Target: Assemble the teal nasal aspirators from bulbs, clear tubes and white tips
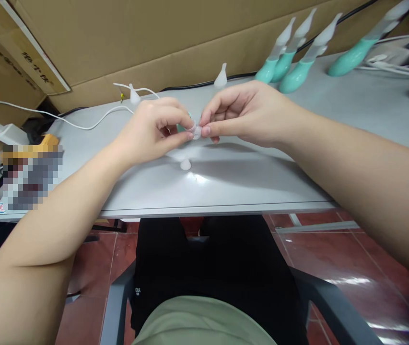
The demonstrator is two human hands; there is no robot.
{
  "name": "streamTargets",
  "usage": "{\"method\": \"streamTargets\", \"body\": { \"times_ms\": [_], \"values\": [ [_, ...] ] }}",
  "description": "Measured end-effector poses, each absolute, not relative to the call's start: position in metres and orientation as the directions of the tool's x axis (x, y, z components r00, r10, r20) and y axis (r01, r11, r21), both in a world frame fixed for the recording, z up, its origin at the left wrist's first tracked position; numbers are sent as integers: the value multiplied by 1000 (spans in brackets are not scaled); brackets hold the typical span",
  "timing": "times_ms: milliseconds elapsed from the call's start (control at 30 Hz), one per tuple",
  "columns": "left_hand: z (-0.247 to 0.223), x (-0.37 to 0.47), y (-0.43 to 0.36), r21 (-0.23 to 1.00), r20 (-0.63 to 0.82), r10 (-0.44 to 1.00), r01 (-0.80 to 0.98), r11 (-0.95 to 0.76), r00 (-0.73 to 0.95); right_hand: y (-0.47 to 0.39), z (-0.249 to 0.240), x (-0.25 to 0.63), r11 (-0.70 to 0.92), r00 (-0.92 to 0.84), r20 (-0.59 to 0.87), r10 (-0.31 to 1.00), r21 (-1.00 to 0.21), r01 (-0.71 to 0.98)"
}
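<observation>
My left hand (163,124) is closed, thumb and fingers gripping a small clear plastic piece (196,132) above the desk. A bit of teal shows behind those fingers, mostly hidden. From the other side my right hand (236,112) pinches the same clear piece between thumb and fingertips. Just below them a small white cone-shaped tip (185,164) rests on the desk. Behind the hands stand a white pointed nozzle (220,77) and, to the left, another white nozzle (134,96).
Several teal bulb nasal aspirators (292,76) with white tips stand at the back right of the grey desk (146,191). White cables (89,127) and a white adapter (12,134) lie at left, near a yellow object (49,143). Cardboard (135,38) walls the back.
</observation>
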State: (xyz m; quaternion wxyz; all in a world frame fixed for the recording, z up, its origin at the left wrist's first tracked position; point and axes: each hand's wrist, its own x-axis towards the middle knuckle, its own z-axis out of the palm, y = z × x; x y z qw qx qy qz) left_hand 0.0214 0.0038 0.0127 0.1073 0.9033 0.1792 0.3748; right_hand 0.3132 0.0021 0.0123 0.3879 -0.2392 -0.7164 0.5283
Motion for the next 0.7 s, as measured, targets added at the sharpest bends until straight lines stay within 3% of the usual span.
{"method": "streamTargets", "body": {
  "times_ms": [367,700],
  "values": [
    [12,21,4,309,640,431,301,-902,636,-2,16,313,352,-577,286,765,-936,3],
    [3,26,8,432,633,534,317,-844,560,-3,15,309,390,-539,323,778,-921,11]
  ]
}}
